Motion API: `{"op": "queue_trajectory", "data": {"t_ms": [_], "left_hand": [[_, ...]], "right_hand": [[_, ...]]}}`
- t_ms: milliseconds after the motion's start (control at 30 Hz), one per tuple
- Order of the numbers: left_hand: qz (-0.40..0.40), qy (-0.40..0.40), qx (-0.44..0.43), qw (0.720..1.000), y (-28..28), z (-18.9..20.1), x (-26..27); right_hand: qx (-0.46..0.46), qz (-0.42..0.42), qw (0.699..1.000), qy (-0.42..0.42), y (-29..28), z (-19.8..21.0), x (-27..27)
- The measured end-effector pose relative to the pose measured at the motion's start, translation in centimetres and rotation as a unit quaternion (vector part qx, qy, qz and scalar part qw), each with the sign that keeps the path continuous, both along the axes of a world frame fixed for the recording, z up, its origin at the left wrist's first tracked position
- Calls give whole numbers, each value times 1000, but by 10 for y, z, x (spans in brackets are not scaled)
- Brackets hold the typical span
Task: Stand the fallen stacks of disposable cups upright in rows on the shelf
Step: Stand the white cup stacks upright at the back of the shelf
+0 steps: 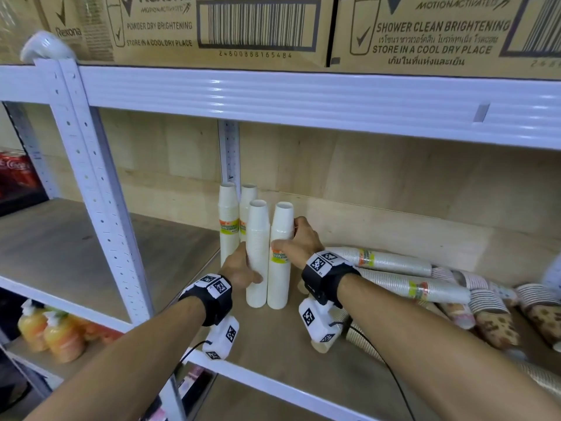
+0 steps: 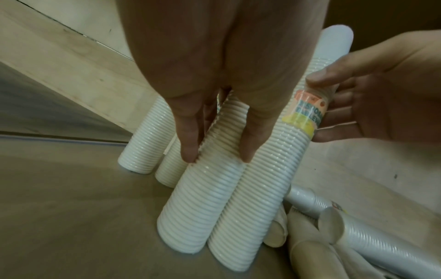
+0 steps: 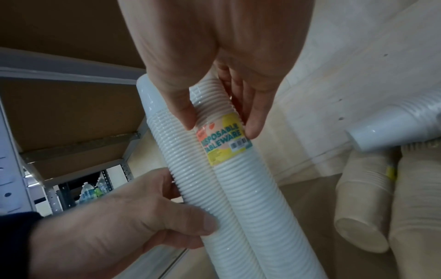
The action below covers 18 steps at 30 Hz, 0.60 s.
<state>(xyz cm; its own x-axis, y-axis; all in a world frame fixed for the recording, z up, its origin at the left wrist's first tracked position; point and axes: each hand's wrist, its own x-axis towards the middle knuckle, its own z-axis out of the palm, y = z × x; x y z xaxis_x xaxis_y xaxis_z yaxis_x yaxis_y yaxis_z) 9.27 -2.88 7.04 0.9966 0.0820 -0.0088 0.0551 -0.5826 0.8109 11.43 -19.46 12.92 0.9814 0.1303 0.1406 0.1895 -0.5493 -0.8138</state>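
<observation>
A white metal shelf [image 1: 303, 95] w/ a wooden deck and back panel filled the head view. Brown cardboard boxes [image 1: 218, 25] sat on the tier above. Fallen cup stacks [image 1: 391, 262], white and patterned, lay on their sides in a heap on the deck's right half, approx. level w/ the right forearm.

Left of centre, four white cup stacks stood upright in two rows, mouths down. The two back stacks [image 1: 228, 220] stood near the rear upright post, side by side. The front-left stack [image 1: 258, 253] and the front-right stack [image 1: 280, 256] stood touching each other, bases on the deck, just in front of the back pair.

The left hand [image 1: 239, 268] wrapped the front-left stack at mid height; in the left wrist view its fingers [image 2: 188, 132] curled round the ribbed side, thumb on the near face. The right hand [image 1: 299, 241] gripped the front-right stack higher up, thumb and fingers [image 3: 255, 115] pinching either side just above its yellow-and-orange label [image 3: 223, 139], which read "Disposable Tableware".

Each wrist wore a black strap w/ a white camera block [image 1: 221, 341] marked w/ square black-and-white tags. Orange-yellow bottles [image 1: 51, 332] stood on a lower shelf at far left; red drink cans [image 1: 15, 174] showed beyond the frame post.
</observation>
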Motion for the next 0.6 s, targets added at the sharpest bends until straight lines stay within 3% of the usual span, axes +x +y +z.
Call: {"op": "queue_trajectory", "data": {"t_ms": [200, 400, 600], "left_hand": [[-14, -9, -11, 1000, 5, 5, -1], [-1, -61, -27, 998, 10, 52, 3], [-2, -124, -43, 991, 9, 98, 10]], "right_hand": [[1, 22, 1000, -13, 0, 16, 2], [14, 18, 996, -90, 3, 39, 7], [-8, 12, 994, -104, 5, 38, 12]]}}
